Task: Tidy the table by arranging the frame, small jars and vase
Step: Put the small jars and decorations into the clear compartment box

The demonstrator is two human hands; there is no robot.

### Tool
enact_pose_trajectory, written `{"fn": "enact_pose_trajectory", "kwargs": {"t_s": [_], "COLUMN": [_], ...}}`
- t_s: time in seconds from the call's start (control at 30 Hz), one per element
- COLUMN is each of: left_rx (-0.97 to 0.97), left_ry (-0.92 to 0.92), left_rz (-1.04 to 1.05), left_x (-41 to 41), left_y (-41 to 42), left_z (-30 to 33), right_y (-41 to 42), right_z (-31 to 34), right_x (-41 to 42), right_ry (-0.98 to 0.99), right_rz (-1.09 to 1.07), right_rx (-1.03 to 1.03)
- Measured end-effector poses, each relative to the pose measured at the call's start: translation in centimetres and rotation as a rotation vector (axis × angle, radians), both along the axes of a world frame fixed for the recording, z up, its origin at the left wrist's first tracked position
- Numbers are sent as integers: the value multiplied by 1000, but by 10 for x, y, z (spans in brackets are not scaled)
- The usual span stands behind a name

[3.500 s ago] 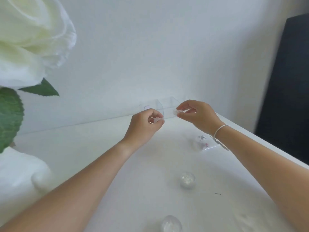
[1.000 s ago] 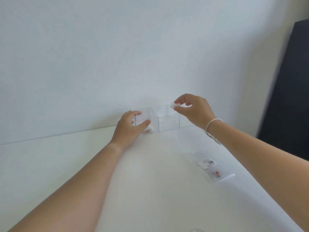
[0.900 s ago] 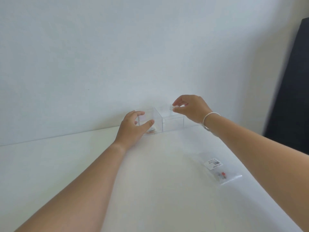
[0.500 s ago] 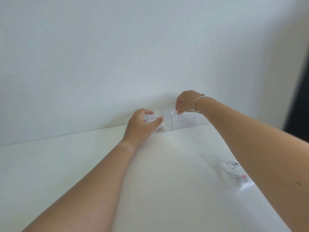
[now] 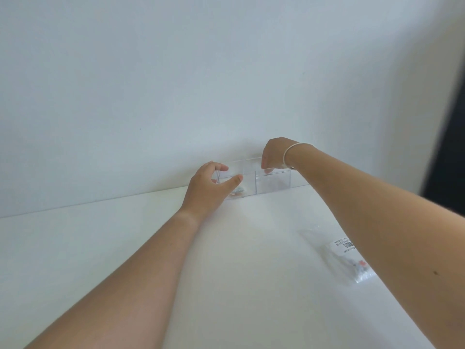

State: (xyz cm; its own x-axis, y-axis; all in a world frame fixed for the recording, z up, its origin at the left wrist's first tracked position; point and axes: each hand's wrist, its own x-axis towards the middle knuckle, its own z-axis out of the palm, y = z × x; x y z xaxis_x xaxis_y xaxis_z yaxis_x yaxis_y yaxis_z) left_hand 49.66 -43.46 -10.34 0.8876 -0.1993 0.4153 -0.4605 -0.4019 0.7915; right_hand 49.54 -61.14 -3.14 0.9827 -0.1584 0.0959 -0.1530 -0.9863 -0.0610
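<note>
A clear acrylic box (image 5: 273,183) with two compartments stands at the back of the white table (image 5: 239,285), against the wall. My left hand (image 5: 206,187) is at its left compartment, thumb in front of the wall and fingers above the rim, spread apart. A small jar (image 5: 238,190) lies on the floor of that compartment. My right hand (image 5: 275,153), with a white band on the wrist, hangs over the right compartment with its fingers curled down at the rim. What those fingers hold is hidden. No vase or frame is in view.
A small clear plastic bag (image 5: 349,258) with a barcode label and tiny red parts lies on the table at the right, partly under my right forearm. A dark panel (image 5: 450,122) rises at the far right edge. The wall runs right behind the box.
My right hand carried a small clear jar over the right compartment and turned its fingers down. My left hand let its jar down into the left compartment. The view swung away from the flower.
</note>
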Motion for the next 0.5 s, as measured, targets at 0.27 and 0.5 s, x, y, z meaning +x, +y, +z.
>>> {"fn": "enact_pose_trajectory", "kwargs": {"t_s": [0.27,0.5], "left_rx": [-14,-70], "left_ry": [4,1], "left_rz": [-25,4], "left_x": [-8,-40], "left_y": [0,11], "left_z": [3,7], "right_y": [-5,12], "right_z": [-6,-24], "right_x": [-53,-139], "right_ry": [-460,-458], "right_rz": [125,301], "right_rx": [416,546]}}
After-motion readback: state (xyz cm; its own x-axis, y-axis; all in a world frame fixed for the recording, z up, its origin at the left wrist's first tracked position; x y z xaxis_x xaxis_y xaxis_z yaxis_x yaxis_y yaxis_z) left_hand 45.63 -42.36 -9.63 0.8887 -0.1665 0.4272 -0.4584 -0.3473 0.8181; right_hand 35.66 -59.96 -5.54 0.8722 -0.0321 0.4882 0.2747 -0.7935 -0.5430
